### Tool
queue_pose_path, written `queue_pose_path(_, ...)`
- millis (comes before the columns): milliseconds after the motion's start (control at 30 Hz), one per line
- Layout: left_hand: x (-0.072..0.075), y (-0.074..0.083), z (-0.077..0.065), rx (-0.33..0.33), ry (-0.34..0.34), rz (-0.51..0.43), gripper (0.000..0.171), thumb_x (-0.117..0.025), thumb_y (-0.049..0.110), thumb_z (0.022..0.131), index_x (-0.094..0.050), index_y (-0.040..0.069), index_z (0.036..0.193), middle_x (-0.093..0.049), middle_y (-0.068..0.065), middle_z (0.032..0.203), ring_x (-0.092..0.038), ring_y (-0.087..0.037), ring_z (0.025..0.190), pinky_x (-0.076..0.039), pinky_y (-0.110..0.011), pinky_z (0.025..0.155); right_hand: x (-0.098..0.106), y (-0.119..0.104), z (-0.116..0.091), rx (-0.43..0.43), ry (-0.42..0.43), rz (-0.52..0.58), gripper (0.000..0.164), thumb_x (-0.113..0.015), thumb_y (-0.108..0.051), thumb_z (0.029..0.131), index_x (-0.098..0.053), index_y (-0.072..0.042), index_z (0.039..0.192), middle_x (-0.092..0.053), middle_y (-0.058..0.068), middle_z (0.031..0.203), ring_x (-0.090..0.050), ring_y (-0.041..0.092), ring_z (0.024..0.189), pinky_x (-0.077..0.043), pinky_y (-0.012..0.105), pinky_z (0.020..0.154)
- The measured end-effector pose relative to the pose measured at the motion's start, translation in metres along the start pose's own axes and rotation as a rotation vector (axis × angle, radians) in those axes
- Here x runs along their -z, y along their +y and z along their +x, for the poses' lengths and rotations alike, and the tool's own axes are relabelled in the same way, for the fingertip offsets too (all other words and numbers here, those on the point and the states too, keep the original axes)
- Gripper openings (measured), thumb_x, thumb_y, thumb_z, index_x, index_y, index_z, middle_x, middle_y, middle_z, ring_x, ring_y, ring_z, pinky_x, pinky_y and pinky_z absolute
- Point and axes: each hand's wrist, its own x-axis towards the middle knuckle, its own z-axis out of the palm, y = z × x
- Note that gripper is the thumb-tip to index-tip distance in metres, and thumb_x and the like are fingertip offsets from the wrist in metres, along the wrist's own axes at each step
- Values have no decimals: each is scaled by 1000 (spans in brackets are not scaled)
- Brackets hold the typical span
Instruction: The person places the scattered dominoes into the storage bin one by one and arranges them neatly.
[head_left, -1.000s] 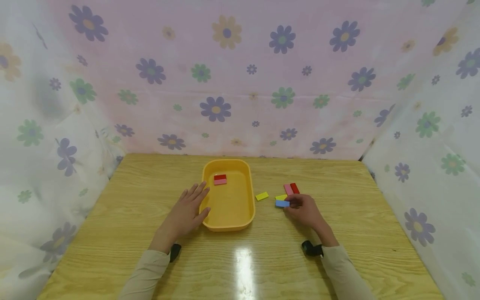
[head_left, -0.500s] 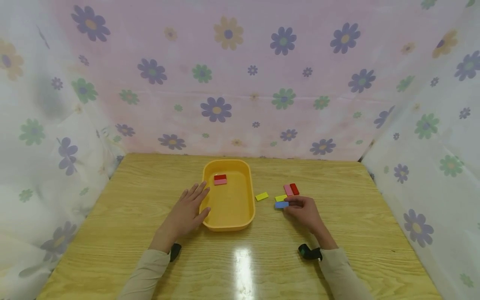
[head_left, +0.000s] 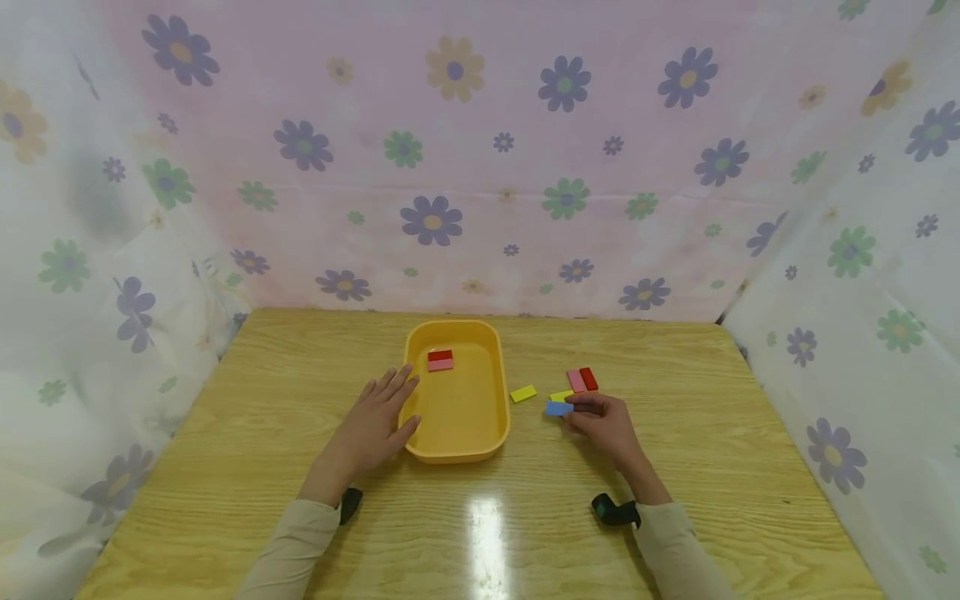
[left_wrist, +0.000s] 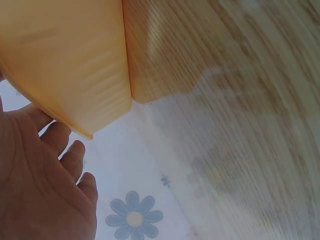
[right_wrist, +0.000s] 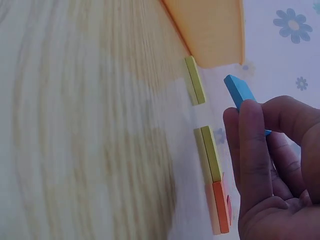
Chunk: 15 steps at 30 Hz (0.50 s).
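Note:
My right hand (head_left: 606, 423) pinches a blue rectangular block (head_left: 558, 408) by one end, between thumb and fingers. In the right wrist view the blue block (right_wrist: 240, 91) is tilted and held above the table. Right beside it lie a yellow block (head_left: 561, 397), a pink block (head_left: 576, 380) and a red block (head_left: 588, 379). Another yellow block (head_left: 523, 393) sits nearer the bin. My left hand (head_left: 371, 429) rests on the left rim of the yellow bin (head_left: 453, 457), fingers extended. The left wrist view shows its fingers at the bin's edge (left_wrist: 67, 126).
Inside the bin, a red block (head_left: 440, 355) and a pink block (head_left: 441, 365) lie side by side near the back left. An orange-red block (right_wrist: 220, 207) shows in the right wrist view. Flowered cloth (head_left: 480, 167) encloses the wooden table (head_left: 300, 350) at back and sides.
My right hand has shifted slightly left with the blue block in its pinch. The left hand and the bin have stayed in place.

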Motion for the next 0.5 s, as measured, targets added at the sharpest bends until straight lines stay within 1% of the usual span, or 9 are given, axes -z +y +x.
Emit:
queue_pose_path(133, -1, 0, 0, -3, 1, 0, 60, -51, 35, 94, -34, 6, 144, -23, -10, 153, -20, -34, 140, -16, -56, 110, -3, -2, -1, 12, -2, 30, 34, -69, -6, 82, -61, 9, 112, -64, 20, 99, -68, 17, 82, -56, 36, 72)
queue_pose_path(333, -1, 0, 0, -6, 12, -10, 60, -51, 35, 94, -35, 7, 144, -24, -10, 153, -21, -34, 139, -16, -56, 111, -9, -7, -4, 36, -12, 80, 38, -70, -10, 83, -59, 12, 112, -65, 20, 100, -68, 22, 85, -56, 39, 74)
queue_pose_path(500, -1, 0, 0, -7, 22, -6, 59, -51, 35, 94, -36, 7, 144, -24, -10, 153, -22, -34, 139, -17, -57, 110, -18, -9, -8, 55, -12, 116, 37, -70, -11, 82, -60, 11, 110, -64, 17, 99, -68, 21, 85, -55, 38, 77)
